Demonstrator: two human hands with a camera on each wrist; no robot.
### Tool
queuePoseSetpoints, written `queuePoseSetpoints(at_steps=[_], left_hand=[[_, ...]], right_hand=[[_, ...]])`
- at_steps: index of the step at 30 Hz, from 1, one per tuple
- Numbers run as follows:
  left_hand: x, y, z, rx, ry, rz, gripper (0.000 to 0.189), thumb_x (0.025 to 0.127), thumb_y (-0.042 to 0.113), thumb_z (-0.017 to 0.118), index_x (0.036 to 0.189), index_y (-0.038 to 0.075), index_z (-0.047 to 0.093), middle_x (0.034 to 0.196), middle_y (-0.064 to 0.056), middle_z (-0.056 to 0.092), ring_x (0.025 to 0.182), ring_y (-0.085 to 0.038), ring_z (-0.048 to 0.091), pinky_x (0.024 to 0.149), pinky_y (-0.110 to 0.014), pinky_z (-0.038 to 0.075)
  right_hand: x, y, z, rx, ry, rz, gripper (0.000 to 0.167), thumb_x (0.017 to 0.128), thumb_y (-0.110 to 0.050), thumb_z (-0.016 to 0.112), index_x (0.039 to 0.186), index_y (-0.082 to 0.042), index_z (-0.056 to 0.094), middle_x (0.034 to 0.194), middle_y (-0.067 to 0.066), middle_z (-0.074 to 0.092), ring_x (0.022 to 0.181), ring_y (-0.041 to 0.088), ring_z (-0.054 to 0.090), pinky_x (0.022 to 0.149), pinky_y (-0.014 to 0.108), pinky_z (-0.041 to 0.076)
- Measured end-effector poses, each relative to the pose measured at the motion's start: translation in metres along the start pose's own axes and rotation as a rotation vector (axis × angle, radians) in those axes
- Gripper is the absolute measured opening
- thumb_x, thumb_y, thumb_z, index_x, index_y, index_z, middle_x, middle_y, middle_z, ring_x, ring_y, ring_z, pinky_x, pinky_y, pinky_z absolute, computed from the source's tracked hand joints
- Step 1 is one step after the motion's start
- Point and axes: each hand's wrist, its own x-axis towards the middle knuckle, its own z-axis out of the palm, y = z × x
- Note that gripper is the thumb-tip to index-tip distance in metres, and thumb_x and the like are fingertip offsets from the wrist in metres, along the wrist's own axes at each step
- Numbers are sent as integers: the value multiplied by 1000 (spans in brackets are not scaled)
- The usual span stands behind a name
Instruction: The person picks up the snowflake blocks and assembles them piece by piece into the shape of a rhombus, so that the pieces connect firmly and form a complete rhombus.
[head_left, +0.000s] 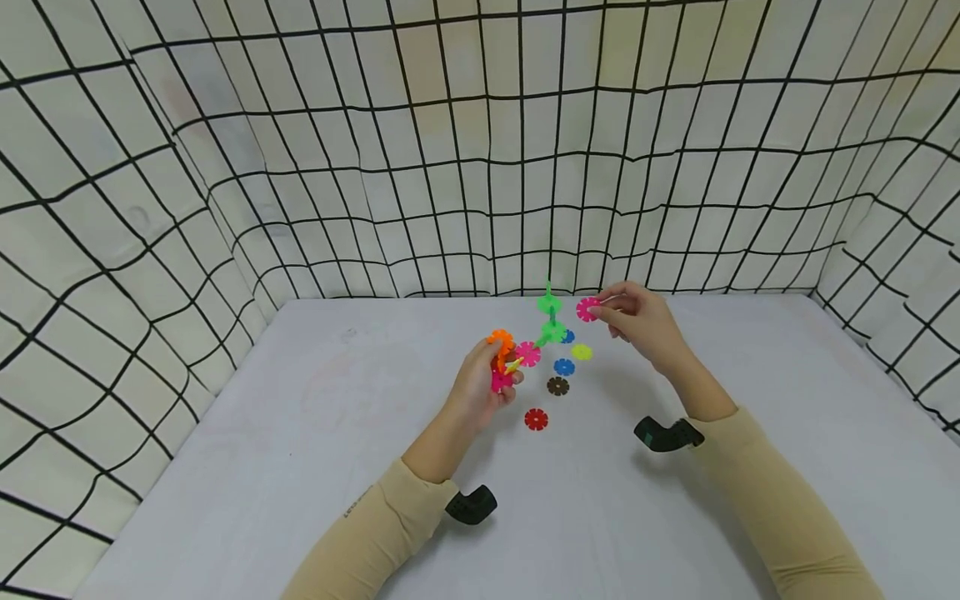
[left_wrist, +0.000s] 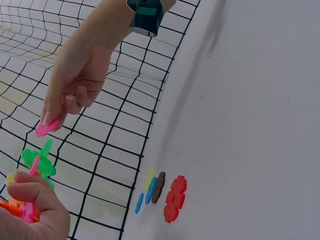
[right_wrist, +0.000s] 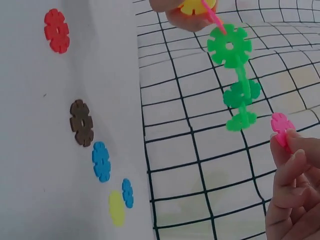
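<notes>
Red disc (head_left: 530, 421), brown disc (head_left: 553, 386), blue disc (head_left: 560, 367), yellow disc (head_left: 582, 353) and farther blue disc (head_left: 570, 337) lie unjoined on the table (head_left: 360, 433). Leftward, the left hand (head_left: 474, 379) grips an assembled chain (head_left: 533, 357); far right, the right hand (head_left: 645, 323) pinches an unattached pink disc (head_left: 585, 312).

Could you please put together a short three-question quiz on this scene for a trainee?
1. Multiple choice: what colour lies lowest on the table in the head view? A) Brown B) Red C) Yellow
2. True or false: the right hand pinches a pink disc that is apart from the green discs.
3. Count: how many blue discs lie on the table?

Key:
1. B, the red disc.
2. True.
3. Two.
</notes>
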Motion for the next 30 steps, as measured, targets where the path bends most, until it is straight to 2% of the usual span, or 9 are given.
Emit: queuePoseSetpoints(at_steps=[5, 13, 19, 24, 30], left_hand=[[-1, 0, 2, 17, -5, -8, 18, 112, 25, 35, 114, 10, 43, 97, -5, 49, 66, -11, 50, 52, -14, 39], [-2, 0, 2, 113, -37, -9, 20, 111, 24, 37, 116, 7, 45, 96, -5, 53, 65, -11, 52, 52, -16, 38], [-4, -1, 3, 167, -70, -23, 30, 111, 25, 38, 130, 3, 45, 98, -5, 53, 64, -10, 52, 54, -16, 40], [-5, -3, 3, 197, -97, -13, 27, 111, 26, 38, 123, 4, 46, 94, -4, 55, 63, -10, 52, 53, -15, 40], [-5, -3, 3, 209, -139, -22, 23, 112, 26, 36, 118, 6, 45, 90, -4, 53, 61, -9, 49, 51, -14, 39]], right_hand=[[-2, -13, 11, 40, -26, -92, 26, 99, -15, 71, 117, 3, 63, 96, 10, 70, 65, 15, 53, 59, 22, 46], [-4, -25, 32, -88, -63, -255, 16, 94, -8, 74, 107, 0, 67, 100, 14, 72, 74, 25, 60, 61, 21, 48], [-7, -28, 39, -148, -89, -301, 17, 92, -5, 76, 107, -2, 69, 99, 12, 74, 72, 25, 57, 58, 20, 45], [-8, -28, 40, -224, -137, -347, 17, 93, -5, 75, 110, -5, 75, 98, 6, 76, 68, 21, 59, 55, 22, 46], [-9, -30, 39, -238, -165, -373, 12, 93, -5, 75, 105, -6, 77, 97, 3, 75, 66, 20, 57, 54, 22, 45]])
